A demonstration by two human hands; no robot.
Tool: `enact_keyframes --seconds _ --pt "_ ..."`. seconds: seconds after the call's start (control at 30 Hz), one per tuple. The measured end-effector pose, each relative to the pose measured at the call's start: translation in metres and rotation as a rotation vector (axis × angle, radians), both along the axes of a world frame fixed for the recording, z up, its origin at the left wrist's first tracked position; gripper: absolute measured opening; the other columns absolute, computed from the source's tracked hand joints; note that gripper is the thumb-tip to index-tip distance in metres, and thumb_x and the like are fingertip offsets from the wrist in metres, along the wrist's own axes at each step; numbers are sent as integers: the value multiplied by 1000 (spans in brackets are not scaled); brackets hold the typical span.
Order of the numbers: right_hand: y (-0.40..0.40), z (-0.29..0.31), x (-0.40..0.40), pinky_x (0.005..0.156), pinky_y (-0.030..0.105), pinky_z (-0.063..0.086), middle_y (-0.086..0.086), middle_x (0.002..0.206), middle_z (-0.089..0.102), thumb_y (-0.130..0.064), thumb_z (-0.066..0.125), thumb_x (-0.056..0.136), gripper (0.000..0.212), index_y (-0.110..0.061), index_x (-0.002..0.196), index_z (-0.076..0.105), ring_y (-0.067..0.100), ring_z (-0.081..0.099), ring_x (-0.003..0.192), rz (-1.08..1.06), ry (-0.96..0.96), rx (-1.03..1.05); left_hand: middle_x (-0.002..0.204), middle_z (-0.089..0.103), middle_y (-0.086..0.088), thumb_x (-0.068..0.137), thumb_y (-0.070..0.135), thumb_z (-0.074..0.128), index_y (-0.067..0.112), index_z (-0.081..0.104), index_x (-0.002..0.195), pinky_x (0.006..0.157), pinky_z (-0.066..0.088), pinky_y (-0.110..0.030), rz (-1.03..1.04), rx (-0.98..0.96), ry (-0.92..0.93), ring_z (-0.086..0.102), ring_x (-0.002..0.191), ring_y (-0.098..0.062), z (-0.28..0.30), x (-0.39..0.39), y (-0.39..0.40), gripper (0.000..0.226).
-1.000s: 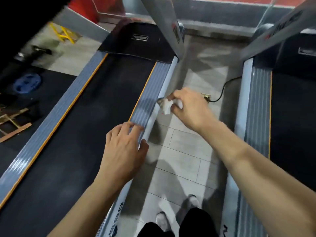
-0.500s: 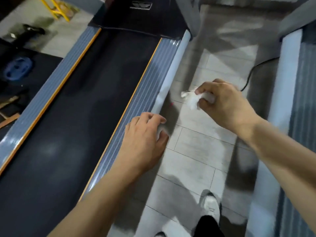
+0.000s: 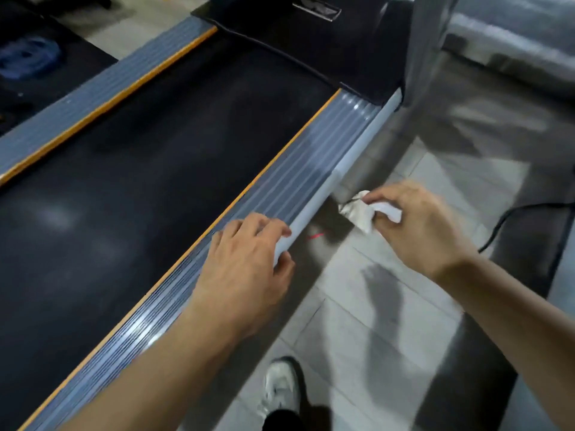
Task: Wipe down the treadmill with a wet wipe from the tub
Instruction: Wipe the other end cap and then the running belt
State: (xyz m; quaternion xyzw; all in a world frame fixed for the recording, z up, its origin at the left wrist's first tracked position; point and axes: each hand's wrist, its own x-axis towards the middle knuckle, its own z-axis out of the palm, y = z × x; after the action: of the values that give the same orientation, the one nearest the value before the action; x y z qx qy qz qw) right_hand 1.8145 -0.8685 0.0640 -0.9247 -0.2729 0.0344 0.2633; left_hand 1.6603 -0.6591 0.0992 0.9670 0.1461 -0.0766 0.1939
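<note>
The left hand (image 3: pixel 245 259) is resting on the gray side rail (image 3: pixel 298 178) of the treadmill (image 3: pixel 149 169). Its fingers are lying flat on top of the rail and its thumb is hooking under the rail's pale outer edge, so it is holding on to the edge of the rail.

The right hand (image 3: pixel 417 225) is hanging over the floor just beside the rail. Its fingers are curling around a crumpled white wet wipe (image 3: pixel 361 213) and squeezing it. A bit of the wipe is sticking out toward the rail. The wipe is close to the rail's edge, but the picture is too blurry to tell if it is touching.

The treadmill's black belt is lying wide and flat on the left, with a thin orange line running along each side of it. A second gray rail (image 3: pixel 93 94) is showing on the far side of the belt. A gray post (image 3: pixel 426 42) is standing up at the front end of the near rail.

The floor (image 3: pixel 373 321) is made of pale gray tiles. A black cable (image 3: pixel 510 219) is lying on it behind the right wrist. A white shoe (image 3: pixel 280 387) is standing on the tiles near the bottom. A blue round thing (image 3: pixel 28 57) is sitting on a dark mat far off at the top left. No tub is showing here.
</note>
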Motion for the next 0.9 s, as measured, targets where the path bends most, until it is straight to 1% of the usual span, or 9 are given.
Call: enact_keyframes --seconds 0.07,0.23,0.37,0.4,0.5,0.6,0.7,0.83,0.9 --pt "24 -16 38 91 35 46 -4 103 63 -10 67 81 32 -28 107 70 20 59 101 28 0 -15 136 48 12 100 37 46 35 52 134 108 29 -35 26 -5 -28 41 126 -19 -22 34 13 35" --pt "66 -55 120 86 25 40 -20 92 53 -9 66 83 28 -26 103 72 11 57 97 35 -2 31 137 46 9 101 40 43 34 47 140 111 30 -36 17 8 -33 42 129 -19 -79 109 35 39" --pt "83 -98 166 75 2 33 -16 95 58 -12 70 84 27 -31 104 74 4 54 90 -42 30 75 136 47 5 100 37 47 31 47 138 109 33 -40 5 31 -10 44 127 -24 -117 145 45 39" --pt "86 -110 175 75 3 33 -13 97 60 -13 71 83 27 -31 104 74 6 56 91 -46 36 78 137 48 4 99 35 49 30 48 138 108 33 -41 9 36 -1 44 127 -26 -128 155 47 39" --pt "93 -141 202 77 20 38 -6 100 63 -13 71 84 26 -29 105 74 12 59 94 -24 50 66 144 45 -1 98 34 49 26 46 142 108 34 -44 29 68 -9 44 130 -30 -160 190 50 44" --pt "99 -159 249 82 25 40 -2 107 64 -9 66 86 30 -27 109 74 15 59 98 16 25 27 155 41 -7 98 40 37 22 42 149 111 35 -47 53 129 -35 41 139 -34 -193 230 55 54" --pt "116 -167 315 93 34 50 2 109 65 -2 59 87 34 -22 108 76 21 62 102 31 -45 67 165 28 -9 97 52 22 23 31 158 121 25 -48 100 158 -15 28 150 -34 -231 251 61 68" --pt "135 -168 386 85 12 39 -13 95 61 4 49 86 42 -18 107 78 17 59 102 103 -207 46 169 19 -5 100 55 22 27 21 162 126 14 -46 145 211 -68 17 155 -28 -261 250 60 68" --pt "140 -176 417 87 20 39 2 114 65 1 46 89 43 -17 114 75 26 57 109 100 -267 -76 169 19 -3 99 56 24 29 21 162 127 13 -45 160 193 -86 17 155 -27 -261 252 61 68"
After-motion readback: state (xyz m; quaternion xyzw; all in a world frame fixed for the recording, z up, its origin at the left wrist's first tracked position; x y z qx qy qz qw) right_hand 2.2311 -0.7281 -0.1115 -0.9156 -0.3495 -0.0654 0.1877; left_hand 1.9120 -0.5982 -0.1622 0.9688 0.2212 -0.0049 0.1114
